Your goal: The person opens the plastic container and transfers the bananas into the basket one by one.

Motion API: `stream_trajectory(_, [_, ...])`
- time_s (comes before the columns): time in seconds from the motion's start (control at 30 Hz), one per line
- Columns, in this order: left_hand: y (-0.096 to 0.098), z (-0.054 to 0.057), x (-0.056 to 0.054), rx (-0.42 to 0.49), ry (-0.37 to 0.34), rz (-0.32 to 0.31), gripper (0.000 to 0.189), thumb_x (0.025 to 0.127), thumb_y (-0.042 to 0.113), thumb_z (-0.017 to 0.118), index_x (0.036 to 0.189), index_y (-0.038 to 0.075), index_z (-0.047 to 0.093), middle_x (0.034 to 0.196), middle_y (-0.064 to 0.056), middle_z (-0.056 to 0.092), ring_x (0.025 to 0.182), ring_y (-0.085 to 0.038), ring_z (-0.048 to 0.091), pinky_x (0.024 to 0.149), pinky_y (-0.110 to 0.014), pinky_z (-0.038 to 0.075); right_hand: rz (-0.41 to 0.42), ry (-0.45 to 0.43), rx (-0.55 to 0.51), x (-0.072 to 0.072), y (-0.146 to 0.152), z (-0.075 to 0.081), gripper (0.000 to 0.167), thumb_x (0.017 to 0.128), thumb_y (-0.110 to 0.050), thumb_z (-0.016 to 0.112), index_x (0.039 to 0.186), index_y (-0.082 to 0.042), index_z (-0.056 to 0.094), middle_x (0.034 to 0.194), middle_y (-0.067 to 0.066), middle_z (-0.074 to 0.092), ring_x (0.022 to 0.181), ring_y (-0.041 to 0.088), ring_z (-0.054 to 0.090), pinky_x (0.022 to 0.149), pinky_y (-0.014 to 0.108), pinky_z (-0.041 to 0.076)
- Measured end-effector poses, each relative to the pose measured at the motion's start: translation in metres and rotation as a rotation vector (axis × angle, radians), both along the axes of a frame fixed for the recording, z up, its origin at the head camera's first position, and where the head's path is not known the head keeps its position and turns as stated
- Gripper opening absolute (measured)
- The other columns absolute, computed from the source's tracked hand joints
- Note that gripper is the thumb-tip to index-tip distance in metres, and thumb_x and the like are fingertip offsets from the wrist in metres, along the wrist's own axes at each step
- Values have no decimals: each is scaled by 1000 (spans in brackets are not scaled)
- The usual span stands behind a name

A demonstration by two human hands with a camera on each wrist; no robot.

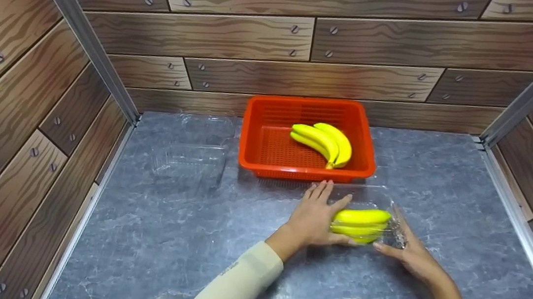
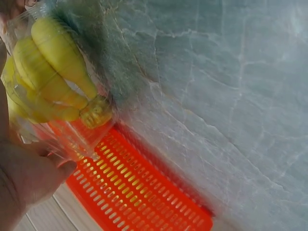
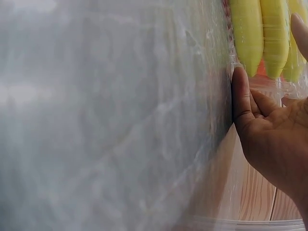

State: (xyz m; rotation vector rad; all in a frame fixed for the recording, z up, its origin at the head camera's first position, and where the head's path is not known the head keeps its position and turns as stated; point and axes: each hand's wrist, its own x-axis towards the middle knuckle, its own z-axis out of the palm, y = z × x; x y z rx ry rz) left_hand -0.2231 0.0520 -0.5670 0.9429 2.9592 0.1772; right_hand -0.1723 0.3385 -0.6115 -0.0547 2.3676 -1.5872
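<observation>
A clear plastic clamshell box (image 1: 360, 226) with a bunch of yellow bananas (image 1: 363, 218) in it rests on the grey tabletop. My left hand (image 1: 313, 219) holds its left end, thumb along the front and fingers spread toward the back. At the opposite end, my right hand (image 1: 411, 254) holds the box between thumb and fingers. The left wrist view shows the banana stem (image 2: 96, 111) through the plastic. Banana tips (image 3: 250, 62) appear beside the right fingers in the right wrist view. A transparent lid (image 1: 380, 193) lies back behind the box.
An orange-red plastic basket (image 1: 255, 160) stands against the back wall, with another banana bunch (image 1: 326, 143) inside. To its left, another clear plastic box (image 1: 191, 159) sits on the grey marbled tabletop (image 1: 162, 242). Wood-patterned walls (image 1: 248, 43) with metal corner strips enclose the table.
</observation>
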Motion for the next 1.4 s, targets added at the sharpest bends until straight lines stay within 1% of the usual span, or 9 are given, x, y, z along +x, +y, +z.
stream_trajectory(0.17, [-1,2,-2,4,20,9,104,81,94,57,168,41,32,177,-17,31,165,-33,32,133,-49,33,-1,-1,-12,-2,0,0,121,93,-18,81,172,-25,-10,181,16,-14,163,56,-15,120,86,-9])
stream_trajectory(0.23, [-1,2,-2,5,25,12,104,81,95,56,167,41,33,176,-16,33,164,-32,33,133,-49,33,-2,-3,-11,-2,0,-1,121,93,-18,81,172,-26,-10,181,16,-14,163,56,-15,120,85,-9])
stream_trajectory(0.5, [-2,4,-3,10,9,15,104,81,97,51,167,41,34,176,-14,32,164,-32,34,133,-51,34,-7,-18,-5,-3,-1,-2,121,93,-19,81,172,-27,-11,181,18,-12,163,57,-13,120,85,-9])
stream_trajectory(0.67, [-4,4,-5,23,3,14,102,82,97,49,166,40,37,175,-14,35,163,-31,36,132,-52,35,3,0,-23,-2,-2,-1,121,93,-18,81,173,-25,-9,181,19,-10,163,57,-11,121,85,-7])
stream_trajectory(0.87, [-2,11,-7,37,-25,5,97,85,92,54,164,39,41,174,-14,38,162,-31,38,131,-53,36,-1,12,-38,-1,1,0,117,93,-16,80,173,-24,-6,180,21,-6,163,58,-6,121,85,-7])
stream_trajectory(1.07, [-1,15,-11,33,-30,-1,92,88,89,52,164,38,42,172,-14,41,161,-32,40,131,-53,36,-5,9,-34,0,0,1,117,94,-17,79,173,-25,-7,179,28,-1,163,59,2,121,86,-4])
stream_trajectory(1.23, [0,15,-14,18,-21,-9,89,90,90,48,163,38,44,170,-13,45,159,-31,43,130,-53,38,1,13,-23,0,-1,2,117,94,-17,79,173,-27,-7,178,30,-2,163,59,-1,121,86,-2])
stream_trajectory(1.3, [-1,15,-16,27,-31,-11,88,91,89,47,163,38,45,170,-14,45,159,-32,43,129,-54,38,1,12,-24,0,-1,2,118,93,-17,79,173,-26,-7,179,28,-4,163,59,-4,121,86,-3])
stream_trajectory(1.4, [-4,14,-20,64,-73,-3,87,91,88,49,162,39,45,170,-13,46,160,-31,42,130,-56,36,1,8,-33,0,0,1,119,93,-17,80,173,-25,-8,179,26,-7,163,59,-6,123,84,-4])
